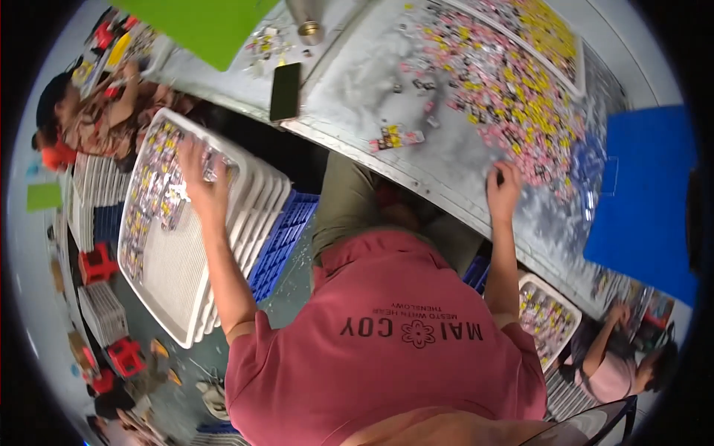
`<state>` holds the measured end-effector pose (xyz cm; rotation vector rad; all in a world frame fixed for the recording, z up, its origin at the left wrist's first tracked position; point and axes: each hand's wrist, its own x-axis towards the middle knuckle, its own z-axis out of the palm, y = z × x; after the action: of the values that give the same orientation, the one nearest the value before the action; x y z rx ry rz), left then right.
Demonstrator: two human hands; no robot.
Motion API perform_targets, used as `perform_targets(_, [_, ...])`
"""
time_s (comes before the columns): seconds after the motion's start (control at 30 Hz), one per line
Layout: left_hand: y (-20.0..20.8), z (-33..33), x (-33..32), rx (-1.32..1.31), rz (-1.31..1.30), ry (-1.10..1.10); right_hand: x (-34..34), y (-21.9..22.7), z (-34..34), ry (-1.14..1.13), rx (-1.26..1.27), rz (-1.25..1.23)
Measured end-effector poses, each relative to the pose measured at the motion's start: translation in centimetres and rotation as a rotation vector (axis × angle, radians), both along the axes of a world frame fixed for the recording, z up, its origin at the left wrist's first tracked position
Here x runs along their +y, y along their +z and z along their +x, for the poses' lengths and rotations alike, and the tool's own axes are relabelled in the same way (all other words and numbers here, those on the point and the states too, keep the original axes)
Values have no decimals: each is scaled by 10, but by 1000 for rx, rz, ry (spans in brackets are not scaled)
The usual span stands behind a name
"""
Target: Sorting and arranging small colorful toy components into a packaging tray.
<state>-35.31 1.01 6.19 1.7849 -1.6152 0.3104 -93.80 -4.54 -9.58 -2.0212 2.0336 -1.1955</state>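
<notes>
On my left, my left hand [202, 182] is over a white ribbed tray [175, 286], its fingers spread and slightly blurred. Rows of small pink, yellow, white and dark pieces [152, 167] fill the tray's far and left parts, next to my fingers. My right hand [506, 189] rests on the grey tabletop [357, 89] with the fingers curled together. Whatever it may hold is hidden. Just beyond it spreads a large loose pile of similar small pieces [520, 111], too small to name. A short row of them [396, 138] lies nearer the table's front edge.
The tray tops a stack beside a blue crate [286, 241]. A dark phone [285, 91] and a metal cup [309, 32] stand on the table. Blue [647, 201] and green [201, 26] panels flank it. Another filled tray [547, 320] is at right. Co-workers sit on both sides.
</notes>
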Motion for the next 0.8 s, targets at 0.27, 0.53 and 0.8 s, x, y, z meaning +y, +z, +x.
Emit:
perform_targets(0.27, [-86,-217,-86,231,331,-674,12,10,-6,29,-14,-74])
perform_targets(0.53, [-130,-230,-108,265,390,-717,3,8,15,75,-65,-92])
perform_targets(0.8, [-150,-248,-118,182,131,-754,12,-11,-22,57,53,-57])
